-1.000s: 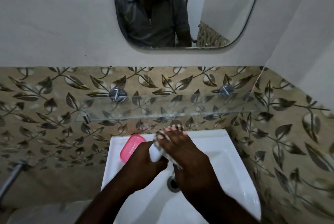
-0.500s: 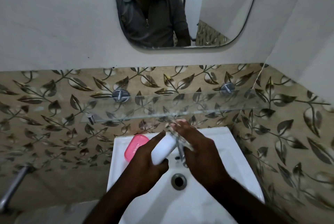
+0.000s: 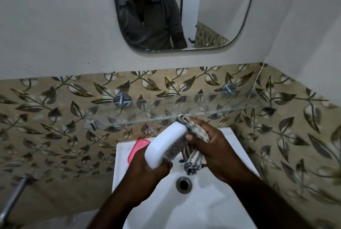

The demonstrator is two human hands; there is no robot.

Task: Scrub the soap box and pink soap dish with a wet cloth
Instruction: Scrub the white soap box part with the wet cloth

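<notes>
My left hand [image 3: 147,179] grips the near end of the white soap box [image 3: 162,144] and holds it tilted above the sink [image 3: 203,208]. Against the box's right side my right hand [image 3: 219,153] holds a striped grey-and-white cloth [image 3: 195,130]; a bunched end of the cloth hangs down over the basin. The pink soap dish [image 3: 137,148] lies on the sink's back left corner, partly hidden behind the box and my left hand.
A glass shelf [image 3: 166,110] on metal brackets juts out just above the hands. The drain [image 3: 183,184] is in the basin below them. A mirror [image 3: 184,10] hangs higher up. A metal bar [image 3: 13,197] sticks out at lower left.
The white box has come up higher and tilted, showing more of its side. My right hand with the cloth has shifted from on top of the box to its right side.
</notes>
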